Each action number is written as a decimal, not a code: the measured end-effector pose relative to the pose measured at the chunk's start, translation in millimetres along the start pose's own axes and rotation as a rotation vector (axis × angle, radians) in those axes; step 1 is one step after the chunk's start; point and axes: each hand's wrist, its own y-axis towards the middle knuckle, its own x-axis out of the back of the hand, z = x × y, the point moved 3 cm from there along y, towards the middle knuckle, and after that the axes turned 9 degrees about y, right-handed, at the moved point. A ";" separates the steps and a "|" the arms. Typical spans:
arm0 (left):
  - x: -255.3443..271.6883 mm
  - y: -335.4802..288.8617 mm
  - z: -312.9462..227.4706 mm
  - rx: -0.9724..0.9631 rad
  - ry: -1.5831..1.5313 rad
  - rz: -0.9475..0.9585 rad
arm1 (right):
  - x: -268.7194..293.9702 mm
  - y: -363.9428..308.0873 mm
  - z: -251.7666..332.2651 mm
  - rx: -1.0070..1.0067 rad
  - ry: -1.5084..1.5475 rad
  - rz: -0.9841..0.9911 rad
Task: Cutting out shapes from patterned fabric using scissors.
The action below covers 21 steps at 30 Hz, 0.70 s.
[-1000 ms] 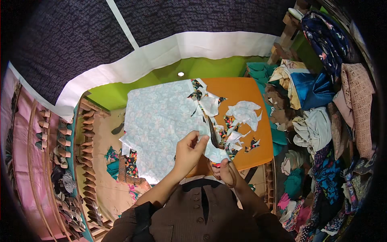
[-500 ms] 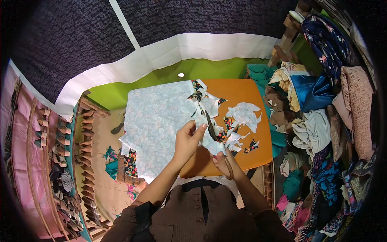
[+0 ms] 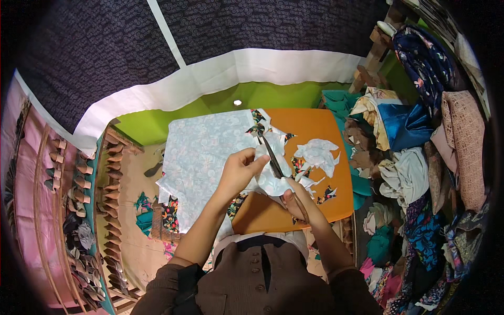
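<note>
A large cloth (image 3: 205, 152), pale on its upturned side with a dark floral print on its face, spreads over the left of an orange table (image 3: 310, 118). My left hand (image 3: 240, 170) pinches the cloth near its cut right edge, thumb against fingers. In my right hand (image 3: 297, 198) is a pair of large dark scissors (image 3: 273, 157), one handle loop showing below the palm. The blades point away from me and lie along the cloth's edge, beside my left thumb. Crumpled pale offcuts (image 3: 317, 155) and a small floral scrap (image 3: 327, 195) lie right of the scissors.
Heaped fabrics, among them a shiny blue cloth (image 3: 407, 126) and a white one (image 3: 404, 176), crowd the right side. Racks of wooden shoe lasts (image 3: 113, 194) stand at left. Fabric scraps (image 3: 144, 218) lie on the floor. A dark patterned curtain (image 3: 273, 26) hangs beyond the table.
My left hand has shifted slightly left, and the cloth between my hands is raised more. The scissors and right hand have moved a little, with the scissors still gripped.
</note>
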 end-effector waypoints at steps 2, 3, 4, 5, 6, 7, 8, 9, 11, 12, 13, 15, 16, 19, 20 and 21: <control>2.3 -1.7 -7.3 0.002 -0.024 0.022 | -1.0 0.6 5.4 -0.037 0.012 0.039; 2.7 -2.1 -9.3 0.004 -0.049 0.048 | -1.5 1.9 9.1 -0.053 0.008 0.047; 3.9 -1.2 -8.9 0.001 -0.049 0.047 | -1.2 2.6 11.5 -0.066 0.002 0.051; 5.6 0.1 -6.6 -0.002 -0.042 0.060 | 0.1 2.7 10.8 -0.064 0.001 0.051; 6.7 1.0 -4.3 -0.005 -0.035 0.073 | 1.9 2.6 8.5 -0.063 0.004 0.071; 6.8 2.3 -1.3 -0.006 -0.035 0.073 | 3.5 2.4 6.8 -0.064 0.007 0.090; 6.6 3.6 1.6 -0.009 -0.064 0.075 | 4.8 2.3 7.3 -0.063 0.006 0.089; 6.2 4.3 2.8 -0.011 -0.093 0.078 | 5.8 2.3 7.9 -0.076 -0.032 0.092; 5.6 1.7 -3.7 -0.023 -0.139 0.029 | 5.3 2.7 12.5 -0.086 -0.068 0.099; 5.9 0.5 -6.4 -0.033 -0.186 -0.018 | 4.0 3.0 17.3 -0.062 -0.062 0.084; 5.2 -0.1 -6.8 -0.034 -0.185 -0.018 | 3.4 2.9 19.9 -0.039 -0.055 0.069; 6.8 -1.5 -8.2 -0.078 -0.142 -0.091 | 3.6 2.3 16.2 -0.036 -0.058 0.080; 5.8 -1.6 -7.5 -0.080 -0.142 -0.089 | 4.4 1.2 13.6 -0.035 -0.063 0.089; 3.7 -1.9 -6.5 -0.111 -0.082 -0.087 | 6.6 -0.5 4.4 -0.025 0.024 0.113; 3.0 -2.7 -7.8 -0.102 -0.078 -0.065 | 6.9 -1.1 5.3 -0.026 0.025 0.111; 2.1 -3.3 -9.0 -0.094 -0.073 -0.042 | 7.1 -1.5 9.5 -0.009 0.025 0.096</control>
